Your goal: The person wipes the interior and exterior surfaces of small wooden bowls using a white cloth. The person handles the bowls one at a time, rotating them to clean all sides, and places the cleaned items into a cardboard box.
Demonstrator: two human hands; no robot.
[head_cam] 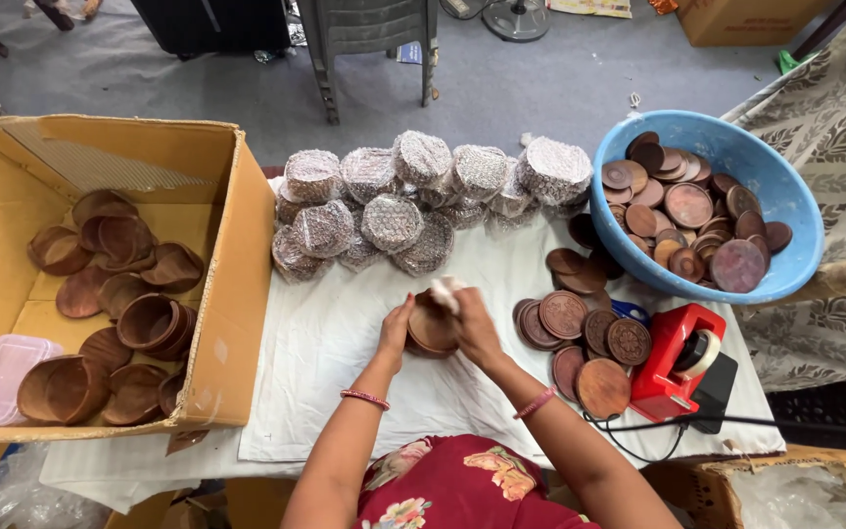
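1. Just left of the red tape dispenser, the left hand cups a round wooden dish on the worktop.
2. Beside it, the right hand presses a white cloth onto the dish: wiping appears underway; judged next, a steady turn.

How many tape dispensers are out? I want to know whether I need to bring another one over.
1. The red tape dispenser stands on the white cloth, at the person's right, just below the blue basin. Others may be hidden beyond the frame.
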